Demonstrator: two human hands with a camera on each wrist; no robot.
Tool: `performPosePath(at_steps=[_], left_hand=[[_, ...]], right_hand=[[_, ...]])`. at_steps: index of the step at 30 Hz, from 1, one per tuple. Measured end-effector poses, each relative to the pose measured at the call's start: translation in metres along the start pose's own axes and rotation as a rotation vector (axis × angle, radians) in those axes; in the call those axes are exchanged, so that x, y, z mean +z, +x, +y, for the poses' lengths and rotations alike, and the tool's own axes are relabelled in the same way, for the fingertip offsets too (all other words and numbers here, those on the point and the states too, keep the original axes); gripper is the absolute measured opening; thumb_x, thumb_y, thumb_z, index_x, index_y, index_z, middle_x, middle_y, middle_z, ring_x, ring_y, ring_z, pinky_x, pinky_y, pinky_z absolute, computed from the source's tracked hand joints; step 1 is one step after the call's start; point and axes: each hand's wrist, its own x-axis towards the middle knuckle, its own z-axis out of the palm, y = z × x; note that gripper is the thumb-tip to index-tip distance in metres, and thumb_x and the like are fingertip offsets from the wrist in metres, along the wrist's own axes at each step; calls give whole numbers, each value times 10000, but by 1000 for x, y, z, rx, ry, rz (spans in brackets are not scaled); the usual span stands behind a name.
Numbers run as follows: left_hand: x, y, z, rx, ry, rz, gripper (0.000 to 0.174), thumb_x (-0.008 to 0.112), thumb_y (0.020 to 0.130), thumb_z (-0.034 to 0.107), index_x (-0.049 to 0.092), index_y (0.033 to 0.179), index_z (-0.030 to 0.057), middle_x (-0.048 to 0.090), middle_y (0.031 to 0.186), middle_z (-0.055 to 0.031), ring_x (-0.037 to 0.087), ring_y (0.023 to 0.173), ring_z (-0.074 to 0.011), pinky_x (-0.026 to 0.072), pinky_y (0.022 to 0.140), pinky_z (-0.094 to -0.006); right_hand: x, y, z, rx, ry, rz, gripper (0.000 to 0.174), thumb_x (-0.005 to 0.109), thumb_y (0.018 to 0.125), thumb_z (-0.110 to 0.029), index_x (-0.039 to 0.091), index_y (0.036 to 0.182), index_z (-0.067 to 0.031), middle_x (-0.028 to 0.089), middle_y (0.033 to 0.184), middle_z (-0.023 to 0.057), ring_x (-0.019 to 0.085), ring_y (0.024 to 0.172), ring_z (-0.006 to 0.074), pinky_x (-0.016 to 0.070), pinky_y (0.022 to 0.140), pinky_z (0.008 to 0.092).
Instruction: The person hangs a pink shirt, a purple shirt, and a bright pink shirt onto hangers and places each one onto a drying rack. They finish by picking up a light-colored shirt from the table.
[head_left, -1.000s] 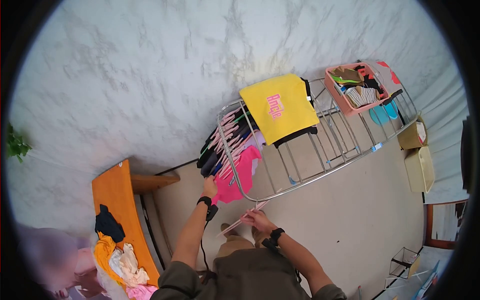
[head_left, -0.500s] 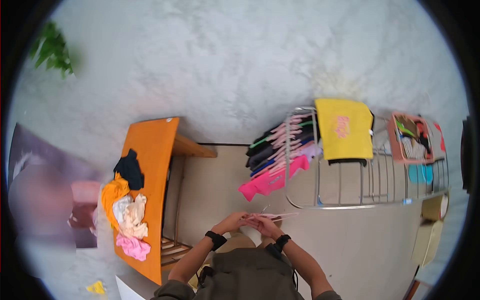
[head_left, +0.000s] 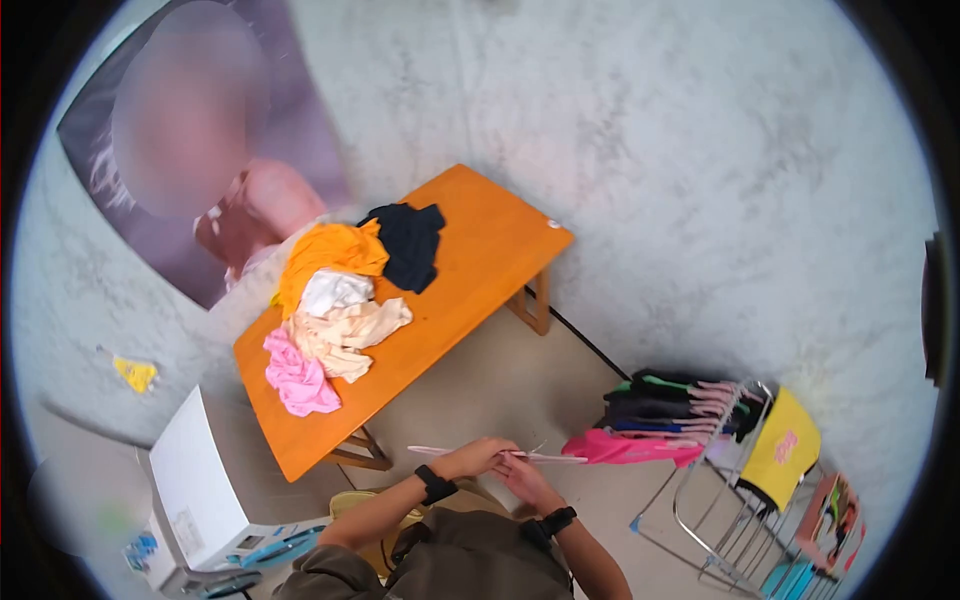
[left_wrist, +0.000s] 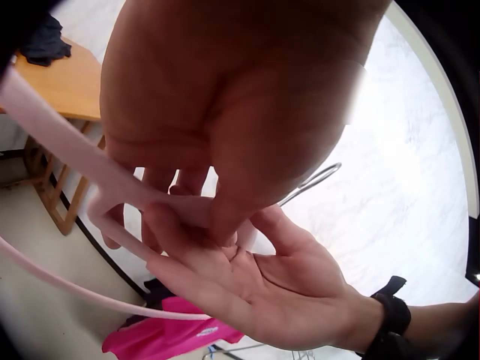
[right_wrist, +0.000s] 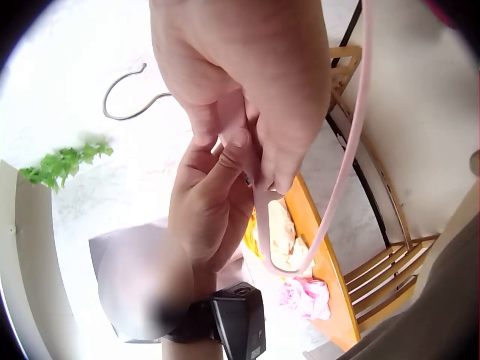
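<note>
Snugly, left hand (head_left: 475, 457) and right hand (head_left: 528, 482) pinch a pink hanger (left_wrist: 112, 185).

Pale pink hanger (left_wrist: 112, 184), silver hook (right_wrist: 130, 118)

Head view: above grip, facing forward-down, farthest. Left wrist view: close behind left hand (left_wrist: 232, 97); right wrist view: close behind right hand (right_wrist: 240, 60); both facing grip, sharing pink hanger (left_wrist: 56, 133), table (head_left: 480, 250) beyond.
</note>
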Motion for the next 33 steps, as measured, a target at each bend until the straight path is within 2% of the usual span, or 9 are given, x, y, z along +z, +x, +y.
performPosePath(at_steps=[7,9,13,18,21,26,30,32,33], left_hand=[[-92,-96,-43,-9,-397,286,210,540,857,24,537,1065,-6,632,960,-257,632,881,-410,520,715,-422],[-116,-119,-62,-3,45,418,218,573,848,67,498,1044,6,628,953,-265,626,866,-431,508,670,-454],[-154,-182,-56,-251,62,557,239,595,837,91,475,1030,16,627,940,-264,619,856,-443,493,658,-473],[-146,-272,-79,-517,8,1307,191,527,879,39,446,1041,-21,615,871,-254,610,775,-428,485,658,-447],[-128,-317,-68,-533,28,1688,117,492,907,21,441,1000,-28,621,870,-247,622,818,-434,489,681,-452],[-80,-356,-49,-735,-86,2047,66,445,949,31,427,985,-21,622,853,-231,627,818,-418,487,689,-433],[-37,-362,-21,-944,51,2196,55,446,954,39,422,966,-9,617,834,-223,623,761,-402,482,643,-415],[-23,-359,-14,-1019,-74,2290,48,446,954,33,424,960,-10,616,825,-224,626,765,-403,483,648,-414],[-22,-355,-7,-1046,-87,2301,43,445,952,24,425,960,-13,612,811,-220,625,753,-399,488,657,-416]], right_hand=[[104,96,28,221,-263,-64,258,518,979,-116,531,1209,-2,583,1215,124,580,1138,244,461,1009,403],[135,123,36,270,-443,-91,224,510,981,-118,541,1180,-20,586,1214,111,573,1151,244,462,1005,421],[191,168,61,425,-523,-185,258,503,984,-114,523,1223,-20,574,1246,107,579,1140,233,474,987,405],[230,237,84,411,-945,-541,292,547,959,-101,566,1230,5,627,1167,88,613,1033,163,508,900,307],[254,286,100,374,-1067,-548,273,594,919,-75,593,1179,6,652,1087,71,633,905,142,514,814,272],[261,373,151,233,-1365,-721,427,669,848,-66,520,1240,9,638,1012,63,615,847,113,508,699,247],[232,455,195,-68,-1633,-954,676,721,747,-64,409,1338,37,615,1117,162,637,893,204,525,738,282],[213,484,211,-539,-1903,-1100,722,719,721,-57,396,1358,50,583,1195,242,632,967,303,526,821,332],[239,472,204,-154,-1996,-990,753,718,714,-83,381,1372,61,549,1247,283,603,1033,374,508,880,372]])
